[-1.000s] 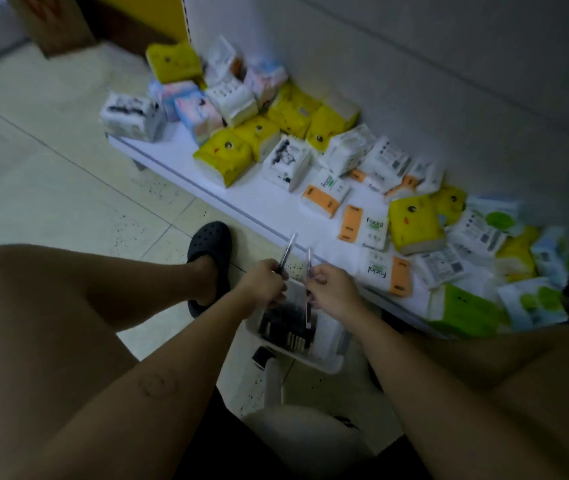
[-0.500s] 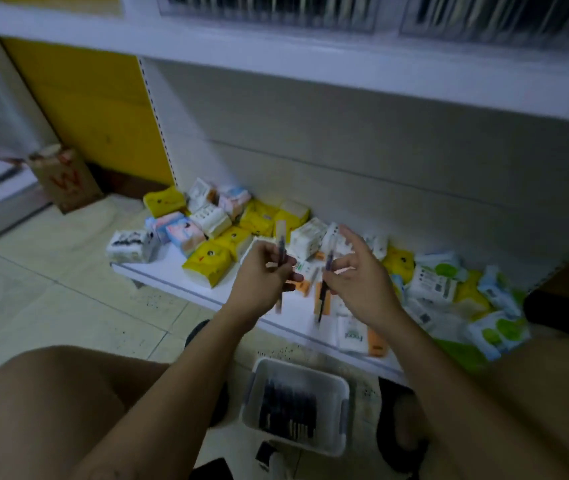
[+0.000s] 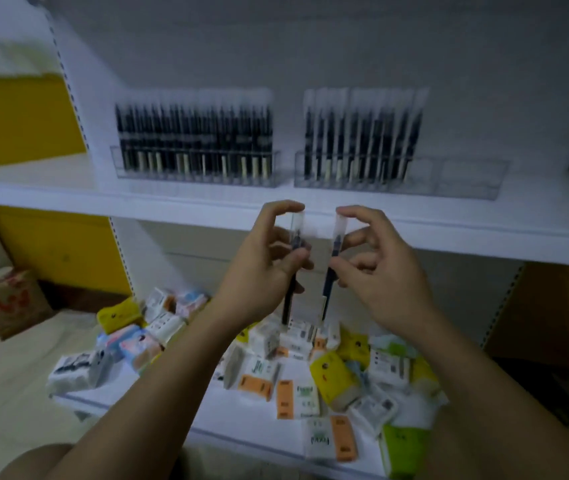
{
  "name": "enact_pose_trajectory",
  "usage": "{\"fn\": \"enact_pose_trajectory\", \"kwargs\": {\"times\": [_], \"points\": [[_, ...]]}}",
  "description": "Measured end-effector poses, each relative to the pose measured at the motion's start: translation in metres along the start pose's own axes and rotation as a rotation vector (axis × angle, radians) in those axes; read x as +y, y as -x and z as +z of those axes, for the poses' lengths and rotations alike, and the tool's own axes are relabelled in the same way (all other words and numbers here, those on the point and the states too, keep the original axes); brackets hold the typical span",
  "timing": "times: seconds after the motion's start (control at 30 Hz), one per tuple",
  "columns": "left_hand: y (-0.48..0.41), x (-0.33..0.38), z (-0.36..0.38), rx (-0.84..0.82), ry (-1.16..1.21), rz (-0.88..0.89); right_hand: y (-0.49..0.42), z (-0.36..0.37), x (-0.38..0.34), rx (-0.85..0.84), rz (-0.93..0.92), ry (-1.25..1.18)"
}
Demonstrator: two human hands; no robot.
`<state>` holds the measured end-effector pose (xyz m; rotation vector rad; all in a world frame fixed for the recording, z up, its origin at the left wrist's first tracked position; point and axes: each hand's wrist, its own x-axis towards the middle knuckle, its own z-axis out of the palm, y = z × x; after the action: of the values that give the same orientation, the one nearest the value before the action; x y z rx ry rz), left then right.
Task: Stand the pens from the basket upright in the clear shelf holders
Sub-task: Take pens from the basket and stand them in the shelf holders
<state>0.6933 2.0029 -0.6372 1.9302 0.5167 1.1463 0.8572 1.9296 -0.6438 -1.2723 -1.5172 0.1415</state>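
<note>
My left hand (image 3: 262, 268) pinches a dark pen with a clear cap (image 3: 291, 271), held upright just below the shelf edge. My right hand (image 3: 383, 271) pinches a second, similar pen (image 3: 331, 268) upright beside it. Above them on the white shelf (image 3: 68, 192) stand two clear holders. The left holder (image 3: 196, 168) is packed with upright dark pens. The right holder (image 3: 463, 178) has pens in its left part and bare slots at its right end. The basket is out of view.
Below my hands a low white shelf (image 3: 179, 410) carries several scattered tissue packs (image 3: 331, 379) in yellow, white, orange and green. A brown paper bag (image 3: 9, 303) sits on the floor at the left. Yellow panels flank the shelving.
Both hands have risen from the basket on the floor to just under the upper shelf, each carrying a pen. My view has tilted up, so the holders show and the basket has left the frame.
</note>
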Motion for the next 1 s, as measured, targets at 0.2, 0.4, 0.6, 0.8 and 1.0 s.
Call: {"fn": "enact_pose_trajectory", "kwargs": {"times": [0.2, 0.4, 0.6, 0.8, 1.0], "points": [[-0.064, 0.050, 0.016, 0.049, 0.008, 0.129, -0.045, -0.060, -0.025, 0.068, -0.120, 0.044], [-0.121, 0.087, 0.041, -0.014, -0.065, 0.232, -0.092, -0.116, -0.034, 0.152, -0.187, 0.072], [-0.175, 0.107, 0.061, 0.045, -0.112, 0.310, -0.142, -0.159, -0.026, 0.185, -0.208, 0.115], [-0.216, 0.108, 0.066, 0.139, -0.166, 0.342, -0.181, -0.171, -0.007, 0.180, -0.225, 0.149], [-0.244, 0.101, 0.074, 0.186, -0.242, 0.374, -0.206, -0.165, 0.017, 0.259, -0.291, 0.228]]}}
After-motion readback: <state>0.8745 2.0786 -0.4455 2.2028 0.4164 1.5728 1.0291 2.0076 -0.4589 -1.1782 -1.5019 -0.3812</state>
